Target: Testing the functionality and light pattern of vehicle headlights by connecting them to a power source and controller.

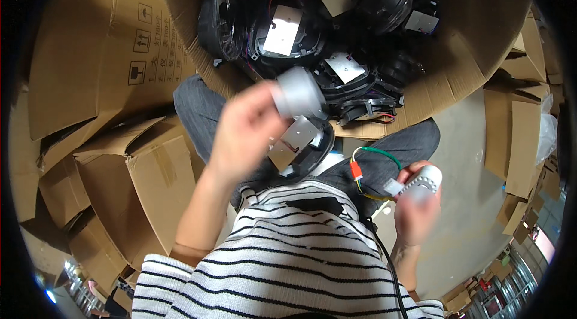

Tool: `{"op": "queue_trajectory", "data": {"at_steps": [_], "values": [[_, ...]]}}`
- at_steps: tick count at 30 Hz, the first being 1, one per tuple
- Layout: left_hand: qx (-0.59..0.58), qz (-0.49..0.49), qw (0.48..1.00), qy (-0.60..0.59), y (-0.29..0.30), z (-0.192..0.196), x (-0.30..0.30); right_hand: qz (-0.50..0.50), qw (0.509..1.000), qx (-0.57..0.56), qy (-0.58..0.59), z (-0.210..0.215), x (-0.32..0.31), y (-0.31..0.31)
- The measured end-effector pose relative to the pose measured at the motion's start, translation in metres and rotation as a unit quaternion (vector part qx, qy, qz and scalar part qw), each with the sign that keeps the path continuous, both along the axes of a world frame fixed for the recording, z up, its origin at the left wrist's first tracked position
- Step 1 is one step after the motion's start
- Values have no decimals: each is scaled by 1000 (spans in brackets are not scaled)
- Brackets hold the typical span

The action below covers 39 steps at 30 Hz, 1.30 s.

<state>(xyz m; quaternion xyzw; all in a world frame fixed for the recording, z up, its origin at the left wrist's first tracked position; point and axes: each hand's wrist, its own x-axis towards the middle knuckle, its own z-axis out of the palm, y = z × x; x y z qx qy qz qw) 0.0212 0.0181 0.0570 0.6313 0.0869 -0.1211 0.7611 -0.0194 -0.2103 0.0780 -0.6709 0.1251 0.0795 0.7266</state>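
From afar, my left hand (249,130) grips a grey cup-shaped part (298,94) toward twelve o'clock; my right hand (415,217) holds a white studded part (429,177) toward four. I should keep the green wire (384,152) slack.

Black-striped white shirt (264,253), red connector (356,170)

Left hand (249,121): motion blur; grey piece (299,94) in it smeared, perhaps round. Beyond it: carton (448,75) interior shadowed, white plate (282,30) glaring. Right hand (416,208): milder blur. Farthest from both: bent edges.
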Motion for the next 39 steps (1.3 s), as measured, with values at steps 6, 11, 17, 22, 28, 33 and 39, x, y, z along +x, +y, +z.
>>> {"op": "queue_trajectory", "data": {"at_steps": [6, 11, 17, 22, 28, 33, 39], "values": [[103, 204, 974, 2, 23, -65, 89, 54, 995, -73, 31, 1, -6, 5], [210, 133, 963, 104, 42, -114, 137, 65, 994, -93, 3, -4, -9, 9], [234, 34, 972, -4, 35, -92, 122, 112, 981, -155, 16, -1, -4, 4], [426, 53, 893, -137, 16, -59, 81, 156, 979, -121, 53, 0, -3, 7], [338, 173, 857, -348, 0, -36, 50, 187, 973, -132, 37, -1, -2, 10], [341, 187, 858, -334, 0, -1, 30, 209, 966, -149, 20, 1, -1, 15], [377, 192, 846, -324, 4, 38, -2, 210, 968, -139, 13, 0, -7, 14]]}}
